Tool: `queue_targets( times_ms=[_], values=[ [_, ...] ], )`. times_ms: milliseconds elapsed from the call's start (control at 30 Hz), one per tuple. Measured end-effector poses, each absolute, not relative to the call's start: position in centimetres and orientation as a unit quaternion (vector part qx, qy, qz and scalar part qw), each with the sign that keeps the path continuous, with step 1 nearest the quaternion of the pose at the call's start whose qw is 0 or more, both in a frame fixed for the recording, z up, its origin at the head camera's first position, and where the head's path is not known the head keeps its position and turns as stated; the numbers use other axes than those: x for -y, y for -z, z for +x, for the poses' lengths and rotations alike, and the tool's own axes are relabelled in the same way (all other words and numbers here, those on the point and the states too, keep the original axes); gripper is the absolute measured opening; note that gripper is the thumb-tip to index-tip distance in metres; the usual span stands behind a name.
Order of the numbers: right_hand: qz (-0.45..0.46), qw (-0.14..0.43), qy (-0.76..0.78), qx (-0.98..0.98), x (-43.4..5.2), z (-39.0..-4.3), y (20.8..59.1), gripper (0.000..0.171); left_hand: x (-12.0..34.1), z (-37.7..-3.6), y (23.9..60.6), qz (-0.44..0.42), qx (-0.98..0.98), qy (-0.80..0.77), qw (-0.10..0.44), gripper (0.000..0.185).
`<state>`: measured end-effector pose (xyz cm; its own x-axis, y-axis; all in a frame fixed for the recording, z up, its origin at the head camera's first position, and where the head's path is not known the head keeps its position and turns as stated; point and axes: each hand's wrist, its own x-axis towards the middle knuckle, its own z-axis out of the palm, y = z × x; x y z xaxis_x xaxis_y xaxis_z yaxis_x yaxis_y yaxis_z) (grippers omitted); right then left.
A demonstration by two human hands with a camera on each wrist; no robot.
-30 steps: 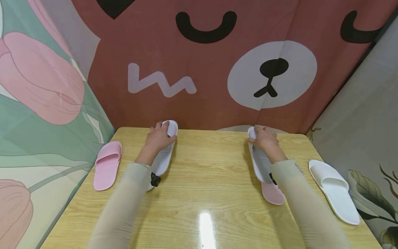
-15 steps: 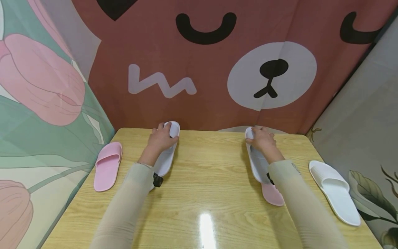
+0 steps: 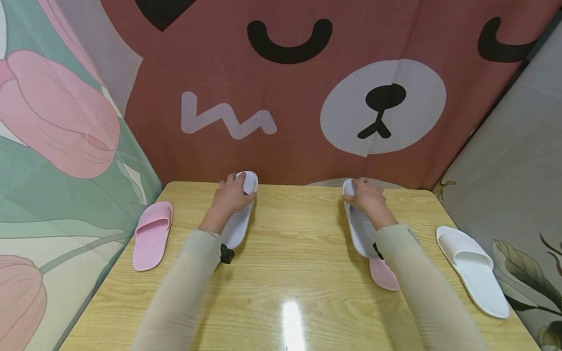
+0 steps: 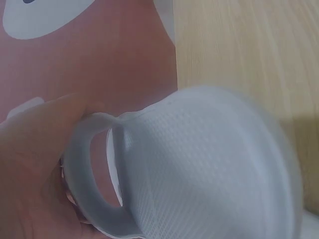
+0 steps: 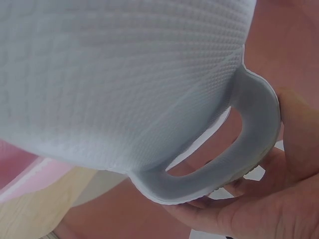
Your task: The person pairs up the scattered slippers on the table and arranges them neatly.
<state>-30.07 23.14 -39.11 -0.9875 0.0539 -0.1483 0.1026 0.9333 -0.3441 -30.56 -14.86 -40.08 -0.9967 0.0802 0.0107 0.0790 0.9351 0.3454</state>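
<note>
In the head view my left hand (image 3: 227, 201) grips a white slide slipper (image 3: 238, 231) by its strap end, above the table's far edge. The left wrist view shows fingers and thumb around the strap of that slipper (image 4: 214, 164), its textured footbed facing the camera. My right hand (image 3: 369, 199) holds a second white slipper (image 3: 361, 234) the same way; in the right wrist view, fingers curl around its strap (image 5: 249, 134). Partly hidden below this slipper and the right forearm, a pink slipper (image 3: 383, 275) lies on the table.
Another pink slipper (image 3: 152, 239) lies at the table's left edge, and another white slipper (image 3: 474, 273) at the right edge. The wooden table (image 3: 298, 253) meets a brown bear-print curtain (image 3: 298, 151) at the back. Printed cloths hang on both sides.
My left hand has shifted a little right with its slipper, and my right hand a little left with its own. The gap between them has narrowed. Slippers on the table have stayed put.
</note>
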Motion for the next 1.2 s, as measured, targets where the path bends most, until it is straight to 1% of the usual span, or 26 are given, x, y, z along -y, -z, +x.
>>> queue_targets(
  times_ms=[667, 867, 1200],
  values=[
    [0.043, 0.064, 0.187, -0.979, -21.7, -30.5, 39.3, 0.072, 12.6, -31.2, 40.4, 0.045, -0.98, -0.192, 0.003, 0.081],
    [0.038, 0.058, 0.191, -0.979, -21.3, -30.7, 39.7, 0.072, 11.7, -31.3, 40.4, 0.047, -0.981, -0.189, -0.004, 0.081],
    [0.04, 0.062, 0.202, -0.977, -20.7, -31.1, 40.1, 0.073, 10.6, -31.5, 40.9, 0.04, -0.98, -0.193, 0.001, 0.081]
  ],
)
